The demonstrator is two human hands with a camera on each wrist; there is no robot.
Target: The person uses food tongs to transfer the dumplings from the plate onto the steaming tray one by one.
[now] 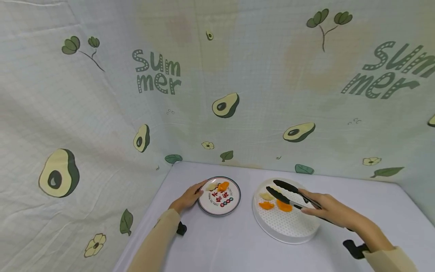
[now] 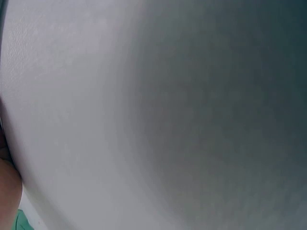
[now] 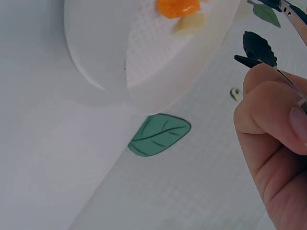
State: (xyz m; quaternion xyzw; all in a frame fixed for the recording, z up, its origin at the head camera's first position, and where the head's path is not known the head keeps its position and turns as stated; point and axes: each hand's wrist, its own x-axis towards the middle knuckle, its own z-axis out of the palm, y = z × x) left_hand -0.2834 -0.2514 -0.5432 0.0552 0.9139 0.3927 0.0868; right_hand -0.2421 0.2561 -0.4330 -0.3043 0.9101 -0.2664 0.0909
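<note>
My left hand (image 1: pixel 187 198) grips the left rim of a small round plate (image 1: pixel 209 206) with red characters and a dark-lined edge. On that plate lie a pale yellow piece (image 1: pixel 212 186) and an orange piece (image 1: pixel 223 186); their kind is unclear. My right hand (image 1: pixel 331 207) holds metal tongs (image 1: pixel 280 195) with black tips, spread apart above a round white tray (image 1: pixel 289 226) with a dimpled surface. Under and beside the tips are orange pieces (image 1: pixel 266 205) and a pale yellow piece (image 1: pixel 266 196). Nothing is visibly pinched between the tips. The left wrist view shows mostly blurred grey surface.
Both dishes stand on a white tabletop (image 1: pixel 238 245), the plate to the left of the tray. Behind and along the left hangs a pale cloth (image 1: pixel 190 124) printed with avocados, leaves and lettering. Black wrist straps (image 1: pixel 355 249) are on the forearms.
</note>
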